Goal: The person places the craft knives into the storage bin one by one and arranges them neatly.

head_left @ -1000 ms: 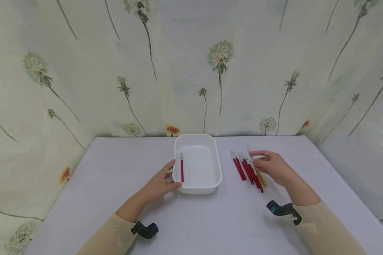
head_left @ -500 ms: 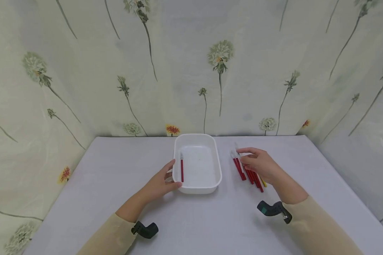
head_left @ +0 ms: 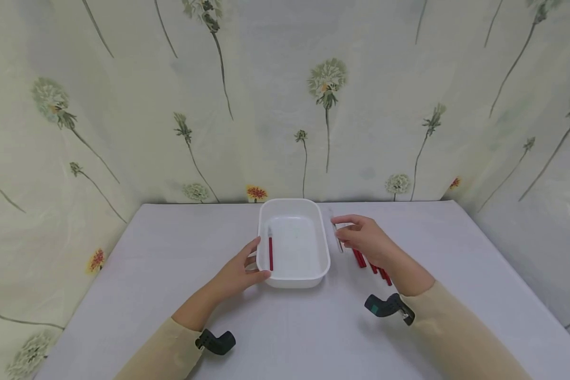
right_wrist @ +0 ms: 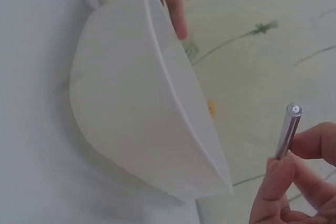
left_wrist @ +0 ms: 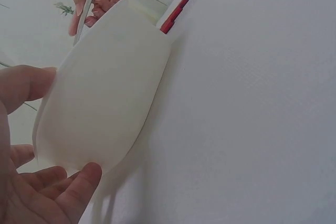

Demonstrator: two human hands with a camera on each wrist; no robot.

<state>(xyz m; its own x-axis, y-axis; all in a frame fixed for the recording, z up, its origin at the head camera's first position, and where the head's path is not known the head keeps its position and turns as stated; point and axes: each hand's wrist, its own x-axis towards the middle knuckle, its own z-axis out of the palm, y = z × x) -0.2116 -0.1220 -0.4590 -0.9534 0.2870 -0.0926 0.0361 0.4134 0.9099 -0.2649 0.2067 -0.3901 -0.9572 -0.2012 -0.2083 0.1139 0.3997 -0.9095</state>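
My left hand (head_left: 239, 272) holds the left side of a white plastic tray (head_left: 296, 283), with the thumb at its near corner and the fingers at the rim. Inside the tray, along its left wall, lies a slim red pen-like stick (head_left: 271, 254) with a clear cap. Just beyond the tray's right rim, my right hand (head_left: 363, 240) pinches a silver pen-like stick (right_wrist: 289, 129) between thumb and fingers; its clear end points away from me. Several red sticks (head_left: 359, 258) lie on the table under the right hand, which partly hides them.
A white cloth covers the table (head_left: 285, 332). Behind it hangs a backdrop (head_left: 247, 132) printed with dandelions. Each wrist wears a small black camera, one on the left (head_left: 216, 342) and one on the right (head_left: 389, 306).
My right hand has moved left from the pile toward the tray, carrying the silver stick. The left hand and tray have stayed in place. The yellow stick is now hidden.
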